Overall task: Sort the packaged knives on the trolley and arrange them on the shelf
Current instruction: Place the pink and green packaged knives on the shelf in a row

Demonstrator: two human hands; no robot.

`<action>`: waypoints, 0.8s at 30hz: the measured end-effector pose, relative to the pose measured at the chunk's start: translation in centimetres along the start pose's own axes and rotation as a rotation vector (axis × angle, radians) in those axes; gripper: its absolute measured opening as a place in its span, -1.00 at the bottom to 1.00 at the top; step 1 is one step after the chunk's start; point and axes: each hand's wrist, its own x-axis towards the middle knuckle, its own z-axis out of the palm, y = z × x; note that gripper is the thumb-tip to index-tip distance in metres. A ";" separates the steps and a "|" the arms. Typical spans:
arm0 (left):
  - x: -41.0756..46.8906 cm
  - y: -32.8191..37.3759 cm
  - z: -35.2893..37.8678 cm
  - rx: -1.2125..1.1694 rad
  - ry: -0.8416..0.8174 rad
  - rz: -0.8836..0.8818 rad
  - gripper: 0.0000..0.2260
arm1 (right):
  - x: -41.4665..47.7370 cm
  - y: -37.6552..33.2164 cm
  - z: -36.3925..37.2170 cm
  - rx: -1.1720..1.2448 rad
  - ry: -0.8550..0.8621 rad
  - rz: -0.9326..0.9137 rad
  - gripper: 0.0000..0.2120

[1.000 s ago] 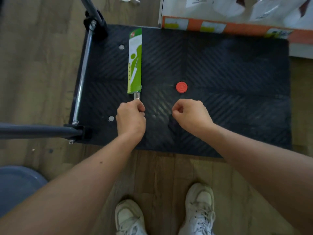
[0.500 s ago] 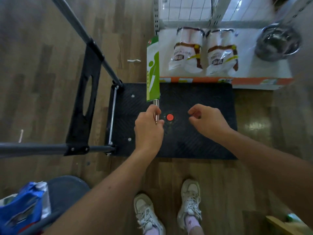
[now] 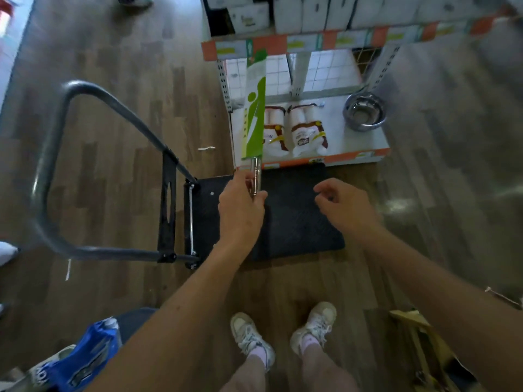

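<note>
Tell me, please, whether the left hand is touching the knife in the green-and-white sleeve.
Touching. The head view shows the left hand gripping the green-and-white sleeved knife by its metal handle.

The knife (image 3: 254, 131) has glossy card packaging (image 3: 256, 89) and a polished metal handle (image 3: 256, 176).

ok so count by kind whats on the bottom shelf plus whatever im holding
packaged knife: 1, gripped by the left hand
white bags: 2, on the bottom shelf
steel bowl: 1, on the same shelf
total: 4
</note>
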 end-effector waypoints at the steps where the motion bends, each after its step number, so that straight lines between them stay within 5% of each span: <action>1: -0.6 1.1 -0.4 0.001 0.002 0.006 -0.71 | -1.0 -0.1 -1.2 0.007 0.012 -0.008 -0.83; 13: -5.8 14.8 2.4 -0.081 0.075 0.161 -0.74 | -6.1 1.7 -17.2 0.101 0.084 0.015 -0.85; 24: -5.9 23.5 8.1 -0.111 0.069 0.221 -0.73 | -4.3 3.6 -24.0 0.155 0.084 -0.050 -0.90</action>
